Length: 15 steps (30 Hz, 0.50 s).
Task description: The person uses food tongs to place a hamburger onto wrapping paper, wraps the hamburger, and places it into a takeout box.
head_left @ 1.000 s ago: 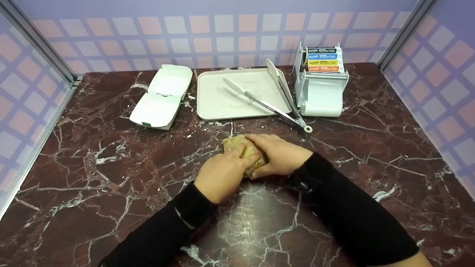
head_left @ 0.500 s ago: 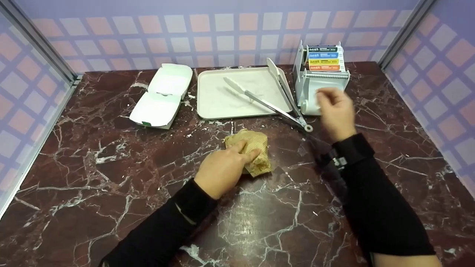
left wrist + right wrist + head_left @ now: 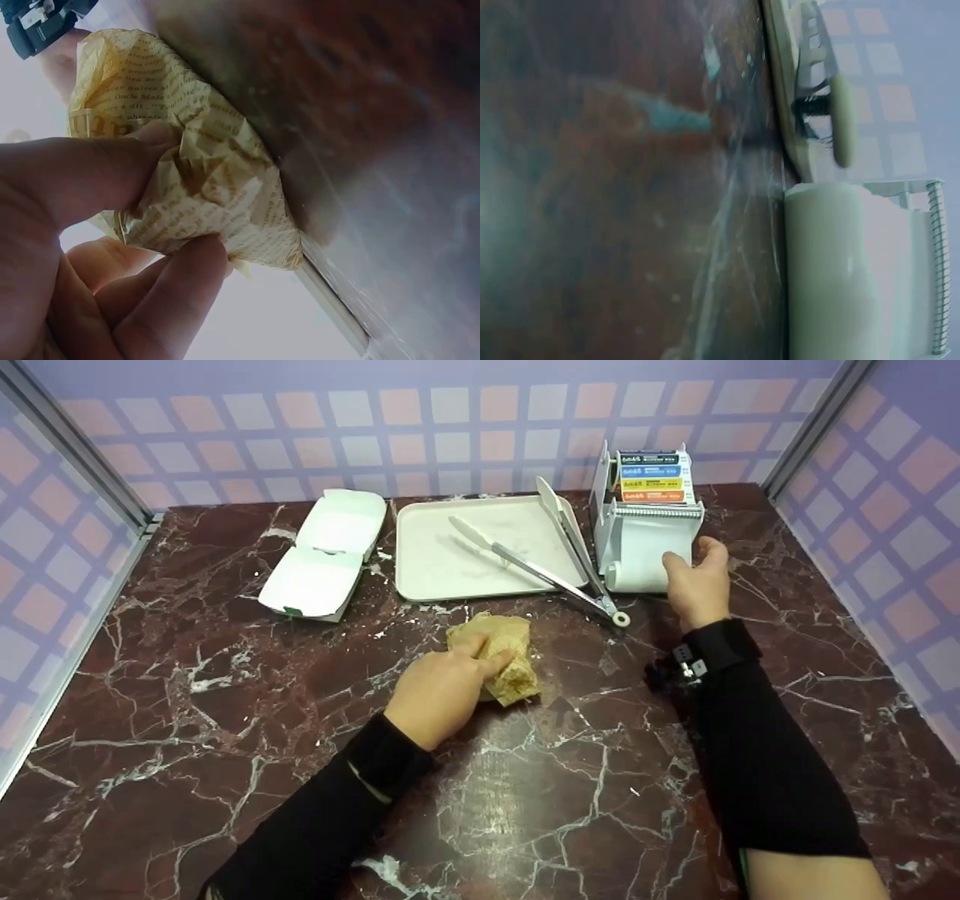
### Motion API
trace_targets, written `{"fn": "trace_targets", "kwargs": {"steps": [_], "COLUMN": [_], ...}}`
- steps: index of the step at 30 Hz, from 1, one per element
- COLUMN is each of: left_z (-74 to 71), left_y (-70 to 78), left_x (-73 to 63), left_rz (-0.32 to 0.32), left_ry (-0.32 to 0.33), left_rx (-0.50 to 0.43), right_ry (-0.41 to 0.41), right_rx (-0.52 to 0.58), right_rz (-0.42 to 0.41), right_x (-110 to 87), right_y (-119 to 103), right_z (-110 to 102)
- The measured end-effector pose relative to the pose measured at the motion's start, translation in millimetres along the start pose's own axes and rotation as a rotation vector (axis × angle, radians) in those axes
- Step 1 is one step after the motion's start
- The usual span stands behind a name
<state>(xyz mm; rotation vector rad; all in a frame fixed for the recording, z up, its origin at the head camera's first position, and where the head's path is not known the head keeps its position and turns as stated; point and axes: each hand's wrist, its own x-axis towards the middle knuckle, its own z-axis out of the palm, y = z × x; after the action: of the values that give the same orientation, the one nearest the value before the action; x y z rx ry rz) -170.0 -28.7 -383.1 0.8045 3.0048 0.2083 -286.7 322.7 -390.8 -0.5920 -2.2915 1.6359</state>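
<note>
A bundle wrapped in yellowish printed paper (image 3: 517, 679) lies on the marble-patterned table. My left hand (image 3: 435, 694) holds its folds; in the left wrist view the thumb and fingertips pinch the crumpled wrapping paper (image 3: 217, 165). What is inside stays hidden. My right hand (image 3: 701, 585) is at the lower right of a white label dispenser (image 3: 606, 521), thumb and forefinger apart. A curled white strip (image 3: 649, 559) hangs from the dispenser's front beside the thumb; contact cannot be told. In the right wrist view the strip's rolled end (image 3: 825, 270) shows, but no fingers.
Tongs (image 3: 555, 581) lie spread across a pale tray (image 3: 431, 574), their ringed end past its front edge. An opened white clamshell box (image 3: 311, 581) stands at the left. Coloured labels (image 3: 652, 484) top the dispenser. Patterned walls (image 3: 480, 405) close the back and sides.
My right hand has left the wrapped bundle and moved up and right to the label dispenser, its thumb and forefinger now spread. The left hand keeps hold of the bundle.
</note>
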Motion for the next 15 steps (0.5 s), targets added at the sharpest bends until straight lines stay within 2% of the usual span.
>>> {"fn": "trace_targets", "kwargs": {"steps": [6, 9, 15], "left_z": [-1.5, -2.0, -2.4], "left_y": [-4.5, -4.7, -2.9], "left_x": [3.9, 3.9, 2.4], "left_rz": [0.003, 0.002, 0.014], "left_ry": [0.003, -0.008, 0.005], "left_rx": [0.007, 0.007, 0.032], "right_ry": [-0.004, -0.005, 0.056], "right_rx": [-0.032, -0.013, -0.018], "right_rz": [0.018, 0.035, 0.028], "right_x": [7.5, 11.3, 21.6], "right_y": [3.1, 6.2, 11.0], "right_z": [1.2, 0.5, -2.7]}}
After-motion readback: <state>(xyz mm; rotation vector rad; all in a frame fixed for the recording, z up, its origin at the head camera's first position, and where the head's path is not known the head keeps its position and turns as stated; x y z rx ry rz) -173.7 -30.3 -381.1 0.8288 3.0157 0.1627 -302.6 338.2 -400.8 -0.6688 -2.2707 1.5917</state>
